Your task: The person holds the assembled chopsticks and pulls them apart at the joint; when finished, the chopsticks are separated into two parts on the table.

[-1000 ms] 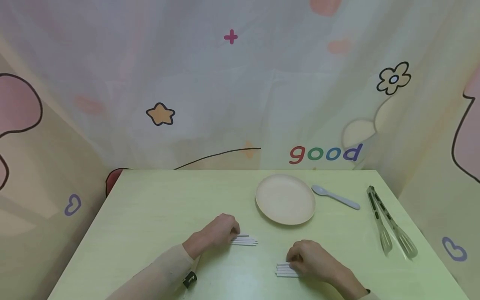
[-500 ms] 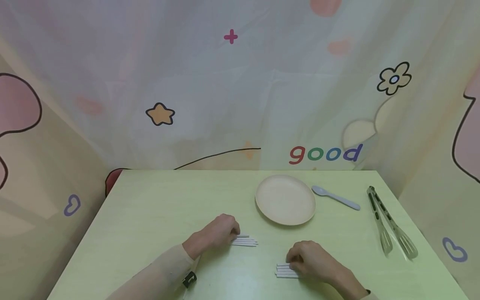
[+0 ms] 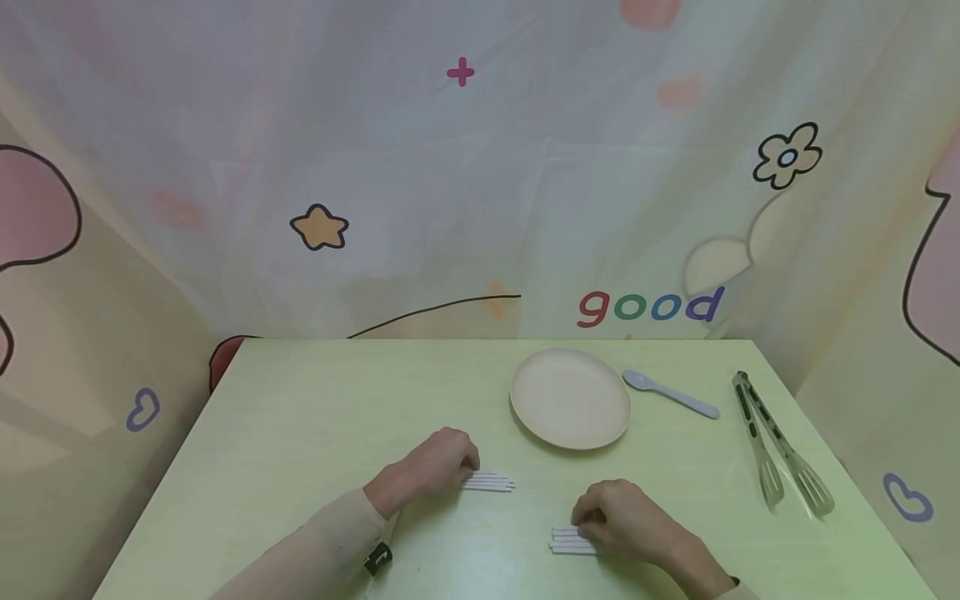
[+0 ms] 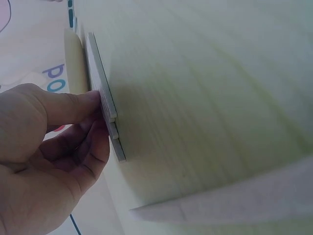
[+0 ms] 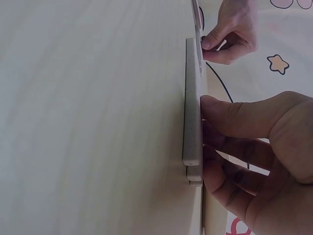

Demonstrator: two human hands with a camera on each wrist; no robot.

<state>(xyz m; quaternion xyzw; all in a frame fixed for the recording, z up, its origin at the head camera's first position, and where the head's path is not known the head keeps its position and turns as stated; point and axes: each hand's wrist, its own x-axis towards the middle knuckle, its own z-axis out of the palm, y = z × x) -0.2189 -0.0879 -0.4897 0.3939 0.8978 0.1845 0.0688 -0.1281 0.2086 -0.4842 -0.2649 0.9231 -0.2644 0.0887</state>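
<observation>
In the head view, my left hand [image 3: 438,465] bends over a row of thin white sticks [image 3: 491,482] lying side by side on the table. Its thumb and fingertips [image 4: 93,100] pinch at the sticks, whose square ends [image 4: 113,116] are slightly staggered in the left wrist view. Nearer the front, my right hand [image 3: 626,521] is curled over a second row of white sticks [image 3: 573,542]. The right wrist view shows its thumb [image 5: 212,108] and fingers touching these sticks [image 5: 192,107] from both sides. The hands hide part of each row.
Behind the hands lies a round beige plate [image 3: 570,400], with a pale blue spoon [image 3: 671,394] right of it. Metal tongs [image 3: 780,450] lie along the table's right side. A black clip [image 3: 378,558] on a pale cord is by my left wrist. A patterned curtain surrounds the table [image 3: 315,400].
In the left row, the farthest stick, darker and set apart earlier, now lies closer to the others. Both hands stay nearly still.
</observation>
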